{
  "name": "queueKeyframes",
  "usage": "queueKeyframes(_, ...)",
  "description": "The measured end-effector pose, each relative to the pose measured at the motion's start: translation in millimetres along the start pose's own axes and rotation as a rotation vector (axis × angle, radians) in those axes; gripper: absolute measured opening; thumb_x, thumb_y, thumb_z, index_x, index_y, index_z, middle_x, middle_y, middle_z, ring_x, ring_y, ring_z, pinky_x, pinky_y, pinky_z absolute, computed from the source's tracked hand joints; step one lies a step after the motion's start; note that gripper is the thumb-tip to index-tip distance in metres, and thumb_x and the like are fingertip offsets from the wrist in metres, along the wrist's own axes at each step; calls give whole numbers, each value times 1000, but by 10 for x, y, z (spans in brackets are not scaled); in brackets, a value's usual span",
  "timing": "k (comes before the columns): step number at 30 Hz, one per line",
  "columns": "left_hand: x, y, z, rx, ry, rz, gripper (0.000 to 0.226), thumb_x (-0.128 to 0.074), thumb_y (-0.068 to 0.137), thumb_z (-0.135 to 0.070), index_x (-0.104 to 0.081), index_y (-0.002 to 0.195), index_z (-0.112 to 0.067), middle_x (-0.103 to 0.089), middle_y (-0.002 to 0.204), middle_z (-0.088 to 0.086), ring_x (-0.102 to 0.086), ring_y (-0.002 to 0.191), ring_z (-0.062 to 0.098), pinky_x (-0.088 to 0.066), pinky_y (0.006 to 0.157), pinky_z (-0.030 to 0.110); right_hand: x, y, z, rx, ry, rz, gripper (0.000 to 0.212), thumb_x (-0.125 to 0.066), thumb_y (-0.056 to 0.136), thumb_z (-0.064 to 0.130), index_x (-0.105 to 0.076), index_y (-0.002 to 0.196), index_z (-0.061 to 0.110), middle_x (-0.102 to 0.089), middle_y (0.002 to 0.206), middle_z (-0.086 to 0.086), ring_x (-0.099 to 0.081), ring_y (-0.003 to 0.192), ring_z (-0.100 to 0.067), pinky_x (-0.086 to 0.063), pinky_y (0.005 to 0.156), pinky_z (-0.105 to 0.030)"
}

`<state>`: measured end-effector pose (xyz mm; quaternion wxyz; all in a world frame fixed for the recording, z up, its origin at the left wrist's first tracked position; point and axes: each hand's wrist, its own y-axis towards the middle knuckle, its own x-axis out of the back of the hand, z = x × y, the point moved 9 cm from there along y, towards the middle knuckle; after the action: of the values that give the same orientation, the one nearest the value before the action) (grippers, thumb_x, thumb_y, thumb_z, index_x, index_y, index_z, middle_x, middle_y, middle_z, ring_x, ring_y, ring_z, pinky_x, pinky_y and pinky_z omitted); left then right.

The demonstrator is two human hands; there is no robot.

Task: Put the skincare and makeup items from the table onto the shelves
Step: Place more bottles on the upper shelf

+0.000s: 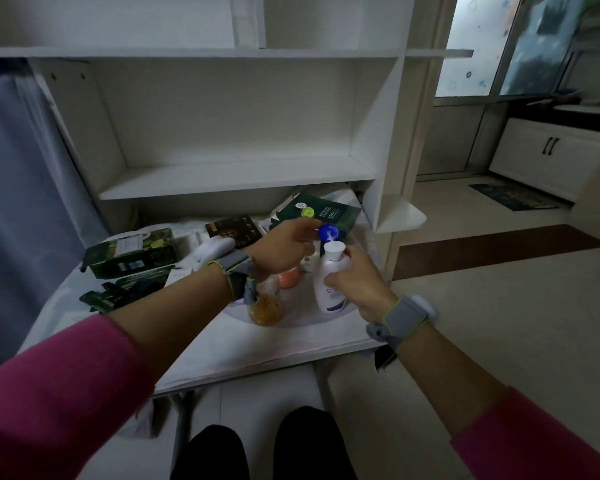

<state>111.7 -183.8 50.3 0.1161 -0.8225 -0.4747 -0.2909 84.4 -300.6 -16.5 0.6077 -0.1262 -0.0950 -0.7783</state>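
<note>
Head view, looking down: fingers of the left hand pinch a blue cap right at the neck of a white bottle; blur there makes it unclear whether the cap is hinged to the neck or free of it. Fingers of the right hand are curled round the bottle's body, with the thumb up near its shoulder. The bottle is held at the right part of the tabletop, its long axis near upright, neck pointing up and slightly away toward the shelves, base toward the person. Just left of it, under the left wrist, stands an amber jar. Green boxes lie at the tabletop's left, and a dark green box sits behind the cap. Both wrists wear grey bands.
</note>
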Motion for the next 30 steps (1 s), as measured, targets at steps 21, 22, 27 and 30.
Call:
queueKeyframes(21,404,-56,167,-45,-119,-158,18,-71,84,-11,-66,96,1,-68,88,13,-59,72,16,-52,67,29,-413,11,414,279,-167,107,28,-77,77,13,-68,101,3,-69,93,-8,-63,86,-19,-48,70,-28)
queueKeyframes(22,386,-40,182,-35,-93,-141,18,-72,83,-10,-66,98,-1,-68,89,13,-59,73,17,-52,67,29,-422,11,416,280,-163,117,27,-77,77,12,-68,102,5,-68,93,-6,-62,85,-17,-47,69,-25)
queueKeyframes(27,348,8,221,-47,-28,-70,16,-69,86,-13,-70,101,-6,-73,94,9,-65,83,15,-53,80,26,-442,18,382,257,-115,151,31,-75,78,7,-67,108,8,-67,97,-5,-64,92,-21,-53,83,-37)
queueKeyframes(30,350,13,153,-124,89,-60,14,-67,88,-15,-71,100,-8,-73,98,7,-68,92,18,-53,87,27,-438,38,376,254,-137,133,29,-75,77,7,-68,105,7,-70,98,-10,-65,93,-23,-54,84,-41)
